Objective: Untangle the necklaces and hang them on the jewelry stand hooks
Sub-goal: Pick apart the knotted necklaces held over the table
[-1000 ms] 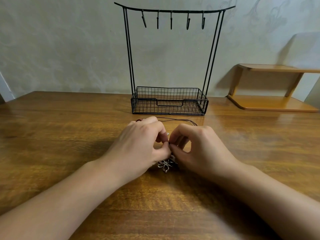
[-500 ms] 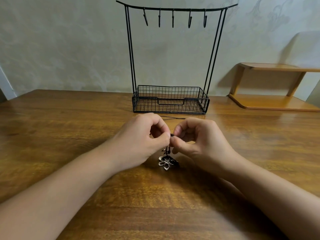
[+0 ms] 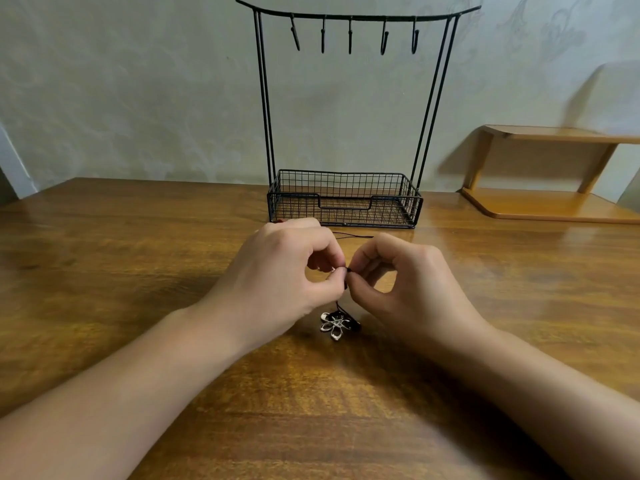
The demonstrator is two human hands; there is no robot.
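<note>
A thin black necklace cord [image 3: 347,270] is being pinched between both hands just above the wooden table [image 3: 104,271], in front of the jewelry stand [image 3: 346,199]. The left hand [image 3: 277,282] is curling its fingers and closing thumb and forefinger on the cord; the right hand [image 3: 405,285] is doing the same from the other side, fingertips nearly meeting. A silver flower pendant [image 3: 334,325] is lying on the table just below the pinch, with dark cord bunched over it. How the strands are crossing there is too small to make out. More black cord [image 3: 353,236] is trailing on the table beyond the knuckles, mostly hidden by the hands, and a small red bit [image 3: 278,221] is peeking out behind the left hand; what it is cannot be told.

The stand's wire basket is showing nothing but its own mesh, and its five hooks [image 3: 349,34] are hanging bare from the curved top bar. A low wooden shelf [image 3: 554,202] is sitting at the table's far right, against a pale patterned wall [image 3: 138,98].
</note>
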